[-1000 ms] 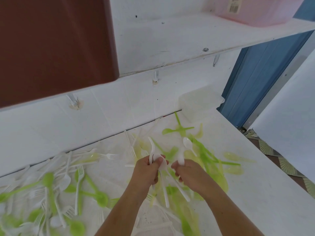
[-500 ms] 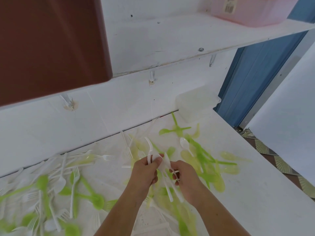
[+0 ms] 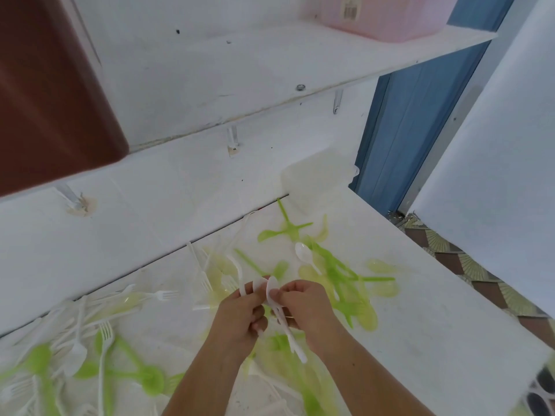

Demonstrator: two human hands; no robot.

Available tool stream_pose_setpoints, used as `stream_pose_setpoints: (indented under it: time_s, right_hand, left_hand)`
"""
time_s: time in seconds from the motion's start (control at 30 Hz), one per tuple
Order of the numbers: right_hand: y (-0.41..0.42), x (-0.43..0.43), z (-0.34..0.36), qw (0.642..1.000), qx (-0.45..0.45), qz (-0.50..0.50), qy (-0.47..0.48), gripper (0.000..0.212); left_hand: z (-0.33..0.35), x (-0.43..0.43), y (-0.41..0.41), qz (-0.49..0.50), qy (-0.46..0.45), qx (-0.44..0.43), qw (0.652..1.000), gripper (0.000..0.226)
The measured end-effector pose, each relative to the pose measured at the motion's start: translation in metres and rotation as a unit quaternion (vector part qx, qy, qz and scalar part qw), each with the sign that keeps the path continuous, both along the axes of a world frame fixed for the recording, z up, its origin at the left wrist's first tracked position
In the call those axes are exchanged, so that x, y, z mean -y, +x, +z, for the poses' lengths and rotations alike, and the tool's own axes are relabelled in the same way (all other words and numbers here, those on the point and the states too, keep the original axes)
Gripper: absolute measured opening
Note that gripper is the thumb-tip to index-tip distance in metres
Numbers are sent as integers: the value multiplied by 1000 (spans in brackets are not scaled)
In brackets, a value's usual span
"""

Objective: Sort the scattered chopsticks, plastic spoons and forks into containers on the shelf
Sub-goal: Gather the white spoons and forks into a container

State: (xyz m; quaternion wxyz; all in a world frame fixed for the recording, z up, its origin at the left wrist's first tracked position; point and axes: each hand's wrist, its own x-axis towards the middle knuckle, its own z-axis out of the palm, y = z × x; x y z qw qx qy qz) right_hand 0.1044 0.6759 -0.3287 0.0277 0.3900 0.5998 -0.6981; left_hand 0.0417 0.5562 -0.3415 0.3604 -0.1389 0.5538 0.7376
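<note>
**Loose bunch shared between two grips: watch for a slip**

Your left hand (image 3: 240,313) and right hand (image 3: 309,310) meet knuckle to knuckle above the surface (image 3: 435,310), and both grips grasp one small bunch of white spoons (image 3: 271,291); the bowls fan out just above the grips, the handles run down below them, and one handle pokes free beneath your right palm.

The likeliest trouble is that free handle; the bunch is not squared up, so if you loosen either grip before the other has closed round every handle, a spoon could slide out below and drop into the litter under your wrists. The plastic looks thin and slick, which would make that worse.

The pink container (image 3: 390,22) sits on the shelf (image 3: 270,70), well above and to the right of the grip; lifting with the bowls fanned could catch them on the shelf's front edge. I cannot tell which container is meant for spoons.

Colour could also mislead you; white forks (image 3: 105,334) lie left of the grip, green spoons (image 3: 339,274) just right of it.

Both forearms rise from below and converge; your left fingers curl round the bunch, and your right thumb and forefinger pinch a bowl.
</note>
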Motion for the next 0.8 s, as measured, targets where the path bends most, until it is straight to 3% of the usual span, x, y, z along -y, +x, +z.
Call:
stream_pose_setpoints:
  time_s: [0.1, 0.23, 0.37, 0.5, 0.6, 0.67, 0.73, 0.77, 0.8]
  right_hand:
    - [-2, 0, -3, 999, -19, 18, -38, 16]
    - [-2, 2, -6, 997, -52, -14, -60, 12]
    - [-7, 5, -15, 997, -48, -57, -34, 12]
    - [-13, 2, -25, 995, -27, -89, 21, 16]
    - [-22, -8, -23, 998, -37, -11, 53, 37]
    - [-33, -23, -19, 990, -40, 67, 117, 44]
    - [-48, -49, -19, 969, -36, 58, 239, 26]
    - [-56, -64, -20, 937, -9, 50, 345, 18]
    - [-62, -76, -21, 890, 35, 72, 448, 23]
  left_hand:
    - [-2, 0, -6, 10, 24, 48, 999, 19]
    - [-2, -1, -9, 3, 34, 30, 999, 6]
    - [-6, 0, -7, -9, -6, -30, 999, 41]
    - [-2, -1, -4, -37, -90, -122, 988, 27]
    - [1, -2, -11, -31, -128, -158, 979, 12]
    - [-1, 0, -23, -8, -158, -173, 972, 13]
    - [1, 3, -35, 19, -170, -174, 970, 13]
    - [2, 5, -41, 28, -175, -175, 969, 12]
    - [5, 7, -46, 35, -178, -178, 967, 11]
